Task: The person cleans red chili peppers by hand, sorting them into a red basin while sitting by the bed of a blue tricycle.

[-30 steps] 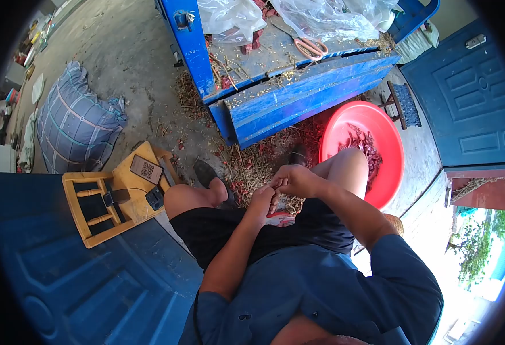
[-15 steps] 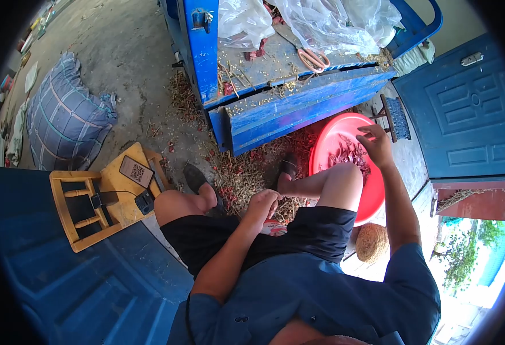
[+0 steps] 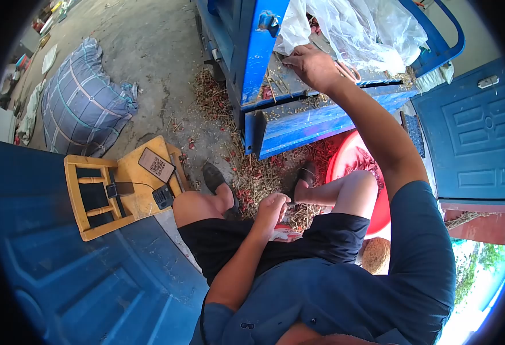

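Ground: bare concrete yard floor [image 3: 149, 52], with a litter of stems and red bits [image 3: 258, 175] around the feet.
Cart: blue metal cart [image 3: 315, 115] straight ahead, seeds and stalks scattered over its bed.
Plastic bags: clear, crumpled plastic bags [image 3: 361, 31] heaped on the cart bed; something red showing through, too blurred to name.
Right hand: right hand [image 3: 313, 66] stretched out over the cart bed, palm down at the lower edge of the plastic bags, fingers half bent; gripping or not, cannot tell.
Scissors: orange handles [image 3: 351, 72] just beside the right wrist, blades hidden.
Left hand: left hand [image 3: 272, 207] low between the knees, fingers curled in tight; contents hidden.
Basin: red basin [image 3: 344, 161] on the ground by the right knee, dark red pieces lying inside.
Stool: wooden stool [image 3: 91, 221] to the left, carrying a phone [image 3: 156, 165] with a square code on its screen.
Sack: plaid sack [image 3: 83, 103], stuffed full, well apart on the concrete.
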Action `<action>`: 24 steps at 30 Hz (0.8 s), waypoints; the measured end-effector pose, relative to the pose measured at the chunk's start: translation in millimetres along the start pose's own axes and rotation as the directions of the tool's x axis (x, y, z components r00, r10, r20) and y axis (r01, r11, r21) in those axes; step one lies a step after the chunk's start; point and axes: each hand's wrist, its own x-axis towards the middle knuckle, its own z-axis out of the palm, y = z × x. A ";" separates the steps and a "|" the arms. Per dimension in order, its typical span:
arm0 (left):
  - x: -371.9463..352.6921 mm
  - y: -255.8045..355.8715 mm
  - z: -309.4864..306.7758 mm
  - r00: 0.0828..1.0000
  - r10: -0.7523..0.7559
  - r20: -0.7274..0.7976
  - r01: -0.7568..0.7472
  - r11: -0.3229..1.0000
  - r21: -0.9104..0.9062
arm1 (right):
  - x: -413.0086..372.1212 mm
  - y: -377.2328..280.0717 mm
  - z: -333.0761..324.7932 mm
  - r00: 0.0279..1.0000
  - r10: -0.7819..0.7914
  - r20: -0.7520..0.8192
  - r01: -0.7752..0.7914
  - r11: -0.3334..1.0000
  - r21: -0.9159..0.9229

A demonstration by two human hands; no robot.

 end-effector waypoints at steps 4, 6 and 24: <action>3.5 -1.6 2.4 0.997 0.035 0.071 -0.033 0.999 -0.037 | -8.0 -12.1 -12.7 0.996 0.001 -0.090 0.010 0.992 0.124; 4.4 -1.5 7.6 0.996 0.016 0.085 -0.013 0.999 -0.033 | -17.7 -24.2 -23.0 0.973 0.075 -0.220 0.007 0.938 0.348; 9.2 -37.6 2.1 0.999 0.035 -0.040 -0.026 0.975 0.221 | -291.9 -197.5 2.5 0.617 -0.171 0.769 -0.745 -0.443 0.499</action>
